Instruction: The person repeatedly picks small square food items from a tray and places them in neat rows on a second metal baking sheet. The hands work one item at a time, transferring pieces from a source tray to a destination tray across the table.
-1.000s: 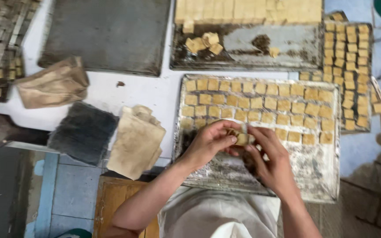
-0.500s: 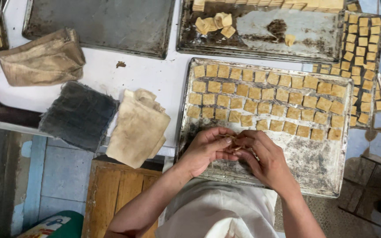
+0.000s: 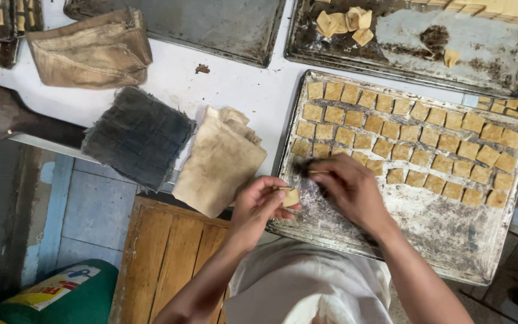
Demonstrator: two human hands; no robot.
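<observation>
A metal baking tray lies in front of me with several rows of small tan square pieces across its far half. My left hand pinches one tan square piece at the tray's near left corner. My right hand reaches over the tray's left side, its fingertips on a piece at the left end of the nearest row; the piece under the fingers is mostly hidden.
A second dirty tray with a few loose pieces lies behind, a third tray to its left. Folded tan cloths and a dark cloth lie on the white table. A wooden stool stands below.
Both hands shifted left along the tray. They were together over one spot; now the left hand holds a piece apart at the tray's corner while the right reaches to the row's left end.
</observation>
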